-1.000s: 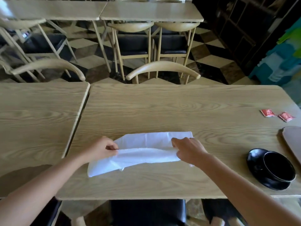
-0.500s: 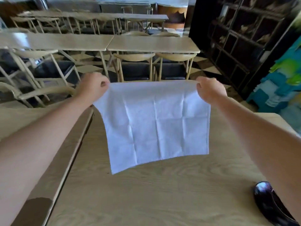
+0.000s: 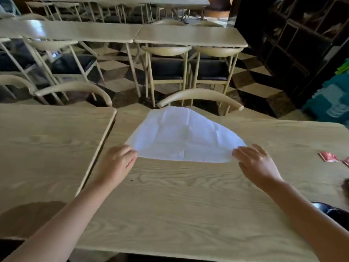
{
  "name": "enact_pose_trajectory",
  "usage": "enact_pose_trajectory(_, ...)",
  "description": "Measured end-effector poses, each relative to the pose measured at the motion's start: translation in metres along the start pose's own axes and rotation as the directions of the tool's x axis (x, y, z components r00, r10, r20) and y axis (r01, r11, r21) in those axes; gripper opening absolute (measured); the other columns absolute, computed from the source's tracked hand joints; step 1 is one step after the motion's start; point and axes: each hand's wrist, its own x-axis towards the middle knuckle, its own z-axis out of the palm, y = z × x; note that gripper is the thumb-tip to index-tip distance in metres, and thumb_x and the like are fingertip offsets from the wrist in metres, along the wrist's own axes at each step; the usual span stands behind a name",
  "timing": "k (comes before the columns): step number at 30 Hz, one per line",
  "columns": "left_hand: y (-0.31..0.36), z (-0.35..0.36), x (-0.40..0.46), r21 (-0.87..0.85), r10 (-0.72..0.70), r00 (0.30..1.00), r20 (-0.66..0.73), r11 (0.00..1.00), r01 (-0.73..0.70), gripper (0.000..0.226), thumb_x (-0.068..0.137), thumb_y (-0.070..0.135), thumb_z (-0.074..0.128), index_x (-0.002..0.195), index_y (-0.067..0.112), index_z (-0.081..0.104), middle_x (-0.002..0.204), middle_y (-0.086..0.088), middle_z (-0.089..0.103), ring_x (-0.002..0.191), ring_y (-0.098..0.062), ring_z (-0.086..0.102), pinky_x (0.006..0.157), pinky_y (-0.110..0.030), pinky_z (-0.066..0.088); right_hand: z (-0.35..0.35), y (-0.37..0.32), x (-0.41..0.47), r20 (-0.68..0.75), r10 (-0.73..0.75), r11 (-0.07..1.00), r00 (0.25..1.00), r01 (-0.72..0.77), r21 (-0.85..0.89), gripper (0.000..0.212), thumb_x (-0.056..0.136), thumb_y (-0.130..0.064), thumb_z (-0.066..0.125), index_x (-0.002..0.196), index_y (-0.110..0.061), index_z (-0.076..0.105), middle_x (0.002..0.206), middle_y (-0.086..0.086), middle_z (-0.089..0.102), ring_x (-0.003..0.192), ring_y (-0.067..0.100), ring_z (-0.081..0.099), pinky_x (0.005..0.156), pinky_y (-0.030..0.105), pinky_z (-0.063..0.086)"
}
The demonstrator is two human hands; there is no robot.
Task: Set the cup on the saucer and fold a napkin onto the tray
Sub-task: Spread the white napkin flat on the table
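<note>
1. Napkin (image 3: 186,135) — white and opened out, it is lying on the wooden table (image 3: 188,205), with its far edge reaching toward the table's back edge near a chair back (image 3: 200,95). Fold creases are showing across its surface.
2. Your left hand (image 3: 117,164) is pinching the near left corner of the napkin, fingers curled over the cloth at the table surface.
3. Your right hand (image 3: 256,163) is holding the near right corner; the fingers are lying loosely extended, and the thumb side is meeting the cloth edge. Whether the corner is truly gripped or only pressed down, I cannot tell.
4. Both forearms are reaching in from the near edge, well apart from each other, with bare table between them.
5. At the right edge of the view, a glossy black piece of crockery (image 3: 332,212) is sitting on the table beside your right forearm — too cropped to tell cup from saucer.
6. Two red packets (image 3: 328,156) are lying on the table to the right of the napkin, well apart from it.
7. A second table (image 3: 47,148) is standing flush against the left side of yours.
</note>
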Motion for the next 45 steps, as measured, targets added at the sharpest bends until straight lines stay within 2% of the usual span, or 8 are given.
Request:
enact_pose_trajectory(4,0.021,0.045,-0.074,-0.023,-0.012,0.975,0.220,1.000,0.018,0.017,0.071,0.009,0.059,0.055,0.015,0.061,0.058,0.000,0.059,0.048,-0.022,0.056,0.054,-0.026,0.036,0.046,-0.023,-0.076,0.167,-0.050,0.998,0.985,0.045,0.033,0.034,0.063,-0.010,0.037,0.077,-0.014,0.068,0.071,0.002,0.068,0.076,0.017,0.048,0.068,0.031,0.051)
enact_pose_trajectory(8,0.036,0.071,-0.136,-0.114,-0.037,0.934,0.356,0.990,0.083,0.020,0.067,0.000,0.069,0.056,0.012,0.058,0.058,0.000,0.054,0.051,-0.020,0.054,0.052,-0.027,0.040,0.074,-0.039,-0.145,0.308,0.002,0.995,0.951,-0.031,0.091,0.033,0.069,-0.008,0.042,0.087,-0.015,0.069,0.088,0.005,0.071,0.079,0.026,0.066,0.064,0.030,0.053)
enact_pose_trajectory(12,0.047,0.072,-0.180,-0.143,-0.120,0.942,0.313,0.975,0.172,0.021,0.083,0.014,0.047,0.073,0.011,0.065,0.074,0.000,0.063,0.070,-0.018,0.059,0.065,-0.026,0.045,0.075,-0.047,-0.183,0.267,0.075,0.990,0.961,-0.104,0.099,0.034,0.079,-0.005,0.045,0.101,-0.009,0.071,0.113,0.007,0.069,0.104,0.022,0.065,0.078,0.034,0.055)
enact_pose_trajectory(26,0.082,0.033,-0.241,-0.162,-0.116,0.948,0.298,0.972,0.170,0.028,0.089,0.015,0.047,0.089,0.002,0.072,0.084,-0.006,0.068,0.084,-0.013,0.058,0.082,-0.025,0.045,0.038,-0.075,-0.273,0.362,0.121,0.972,0.924,-0.184,0.145,0.049,0.080,0.007,0.052,0.128,-0.002,0.052,0.138,0.011,0.049,0.132,0.024,0.042,0.102,0.046,0.040)
enact_pose_trajectory(32,0.090,0.026,-0.238,-0.119,-0.193,0.939,0.285,0.965,0.235,0.028,0.090,0.022,0.049,0.094,0.005,0.071,0.089,-0.006,0.067,0.080,-0.023,0.066,0.079,-0.030,0.048,0.024,-0.091,-0.260,0.396,0.235,0.945,0.888,-0.305,0.122,0.048,0.089,-0.023,0.038,0.131,-0.004,0.049,0.141,0.015,0.045,0.136,0.023,0.033,0.109,0.047,0.030)
enact_pose_trajectory(35,0.117,0.037,-0.201,-0.123,-0.248,0.944,0.219,0.952,0.279,0.038,0.094,0.024,0.037,0.116,0.003,0.060,0.116,-0.012,0.064,0.110,-0.029,0.056,0.097,-0.043,0.041,0.027,-0.117,-0.226,0.378,0.359,0.911,0.853,-0.408,0.056,0.053,0.094,-0.033,0.027,0.141,-0.010,0.035,0.150,0.011,0.029,0.142,0.025,0.020,0.115,0.047,0.018)
enact_pose_trajectory(38,0.159,0.069,-0.155,-0.070,-0.262,0.892,0.368,0.949,0.308,0.049,0.095,0.033,0.026,0.141,0.017,0.032,0.149,-0.005,0.030,0.140,-0.022,0.020,0.111,-0.052,0.014,0.054,-0.162,-0.184,0.430,0.405,0.888,0.807,-0.460,0.026,0.056,0.095,-0.035,0.024,0.147,-0.016,0.020,0.155,0.006,0.015,0.144,0.023,0.009,0.115,0.046,0.008)
enact_pose_trajectory(45,0.176,0.120,-0.147,0.075,-0.196,0.759,0.621,0.979,0.191,0.059,0.088,0.053,0.025,0.144,0.037,0.014,0.155,0.001,0.010,0.143,-0.027,0.012,0.111,-0.061,0.009,0.095,-0.181,-0.170,0.561,0.394,0.879,0.728,-0.478,0.003,0.055,0.095,-0.040,0.023,0.147,-0.028,0.014,0.155,0.000,0.012,0.144,0.015,0.002,0.114,0.040,0.001)
